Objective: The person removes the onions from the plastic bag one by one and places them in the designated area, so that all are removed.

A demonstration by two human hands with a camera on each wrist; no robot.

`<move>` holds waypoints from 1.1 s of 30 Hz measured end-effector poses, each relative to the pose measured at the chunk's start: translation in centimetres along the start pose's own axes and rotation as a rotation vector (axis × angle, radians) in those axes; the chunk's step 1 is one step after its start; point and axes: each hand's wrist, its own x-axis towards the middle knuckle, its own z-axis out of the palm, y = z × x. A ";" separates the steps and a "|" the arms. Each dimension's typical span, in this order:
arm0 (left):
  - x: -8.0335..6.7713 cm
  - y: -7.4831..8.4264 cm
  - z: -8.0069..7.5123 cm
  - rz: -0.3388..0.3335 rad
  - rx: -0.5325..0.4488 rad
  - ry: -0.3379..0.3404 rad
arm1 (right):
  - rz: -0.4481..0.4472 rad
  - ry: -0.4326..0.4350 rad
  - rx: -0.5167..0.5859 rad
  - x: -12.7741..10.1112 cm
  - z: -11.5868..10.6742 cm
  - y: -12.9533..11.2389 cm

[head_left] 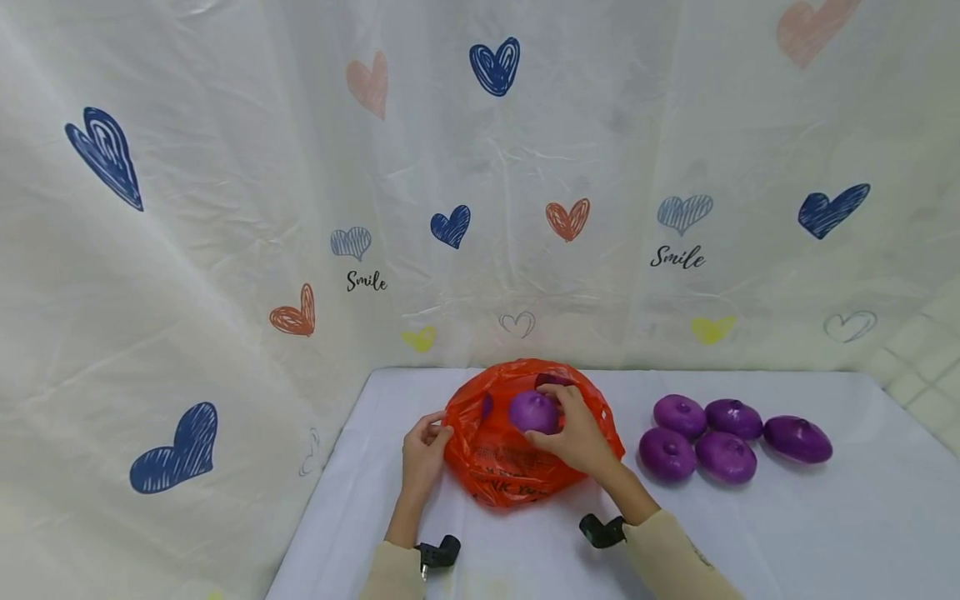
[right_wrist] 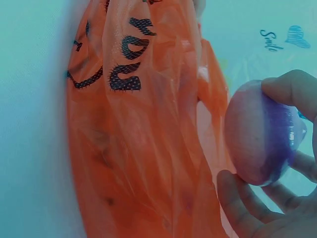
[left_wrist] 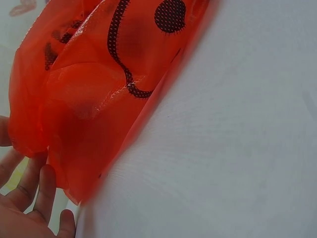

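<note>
A red plastic bag (head_left: 502, 467) with black print stands on the table, its mouth facing up. My left hand (head_left: 425, 450) pinches the bag's left rim; in the left wrist view its fingers (left_wrist: 47, 191) lie along the red plastic (left_wrist: 99, 129). Over the bag's mouth, my right hand (head_left: 573, 429) grips a glossy purple onion (head_left: 534, 412) between thumb and fingers. The right wrist view shows this onion (right_wrist: 262, 134) beside the bag's upper edge (right_wrist: 203, 114). Inside the bag, further purple shapes show, partly hidden by the plastic.
Several purple onions (head_left: 726, 457) lie in a cluster to the right of the bag, with one onion (head_left: 798, 439) at its right end. A white cloth (head_left: 847, 533) covers the table. Behind it hangs a pale curtain (head_left: 615, 292) printed with hearts.
</note>
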 end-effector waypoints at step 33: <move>-0.1 0.0 0.0 -0.001 -0.013 -0.005 | -0.068 0.133 0.022 -4.5 -6.8 2.4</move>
